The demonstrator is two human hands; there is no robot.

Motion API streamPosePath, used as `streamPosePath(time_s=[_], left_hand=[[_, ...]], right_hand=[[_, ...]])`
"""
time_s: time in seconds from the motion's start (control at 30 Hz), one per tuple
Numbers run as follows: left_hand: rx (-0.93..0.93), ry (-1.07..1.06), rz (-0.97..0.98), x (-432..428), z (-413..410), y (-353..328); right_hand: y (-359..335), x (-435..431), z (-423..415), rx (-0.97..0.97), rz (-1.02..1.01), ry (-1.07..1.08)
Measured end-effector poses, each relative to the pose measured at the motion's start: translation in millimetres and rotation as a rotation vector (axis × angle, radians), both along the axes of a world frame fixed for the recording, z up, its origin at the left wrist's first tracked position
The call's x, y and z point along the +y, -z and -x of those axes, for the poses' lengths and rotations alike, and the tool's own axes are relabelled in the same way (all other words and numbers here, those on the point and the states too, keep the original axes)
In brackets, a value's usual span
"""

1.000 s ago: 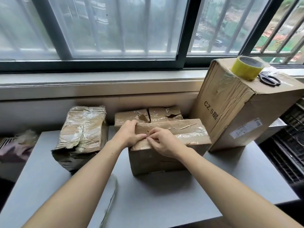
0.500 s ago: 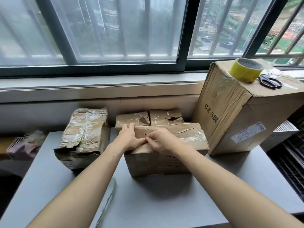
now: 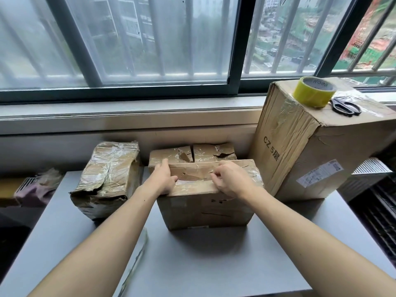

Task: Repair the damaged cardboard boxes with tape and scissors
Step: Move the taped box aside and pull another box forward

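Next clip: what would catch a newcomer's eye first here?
Two bare hands, left hand and right hand, work at the torn top of the middle box on the grey table. On the tall box at the right sit a yellow tape roll and black scissors, untouched.
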State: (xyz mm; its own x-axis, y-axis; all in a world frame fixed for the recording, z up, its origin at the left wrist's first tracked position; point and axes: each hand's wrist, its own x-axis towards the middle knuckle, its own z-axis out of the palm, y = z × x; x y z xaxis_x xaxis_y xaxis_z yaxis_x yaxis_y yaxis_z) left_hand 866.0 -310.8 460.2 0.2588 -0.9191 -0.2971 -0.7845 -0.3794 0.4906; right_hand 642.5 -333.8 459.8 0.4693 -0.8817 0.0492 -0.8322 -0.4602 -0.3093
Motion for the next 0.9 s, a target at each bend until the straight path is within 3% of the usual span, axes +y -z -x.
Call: streamPosePath(time_s=[0.1,0.2,0.3,0.4,0.57,0.77,0.9], left_hand=[[0.073,-0.073,-0.064,4.7,5.5,-0.6],[0.058,-0.124,-0.147,11.5,11.7,-4.6],[0.032,-0.151,-0.121,13.9,12.7,-4.8],[-0.009,-0.172,-0.087,15.1,9.3,-0.8],[-0.091,-0.151,-0.070,16.0,8.1,0.2],[-0.045,-0.264,-0.113,20.6,10.8,-0.2],[-0.159,-0.131,-0.120,24.0,1.4,6.5]], right_hand=[[4.9,2.3,-16.3,0.029,0.092,0.019],[10.7,-2.7,-33.2,0.151,-0.095,0.163],[10.7,-12.0,-34.2,0.249,-0.104,0.203],[11.2,-20.1,-29.5,0.214,-0.032,0.155],[8.6,-27.6,-15.1,0.117,-0.105,0.069],[9.7,-17.4,-29.1,0.266,-0.116,0.142],[11.9,-18.4,-37.1,0.230,-0.048,0.171]])
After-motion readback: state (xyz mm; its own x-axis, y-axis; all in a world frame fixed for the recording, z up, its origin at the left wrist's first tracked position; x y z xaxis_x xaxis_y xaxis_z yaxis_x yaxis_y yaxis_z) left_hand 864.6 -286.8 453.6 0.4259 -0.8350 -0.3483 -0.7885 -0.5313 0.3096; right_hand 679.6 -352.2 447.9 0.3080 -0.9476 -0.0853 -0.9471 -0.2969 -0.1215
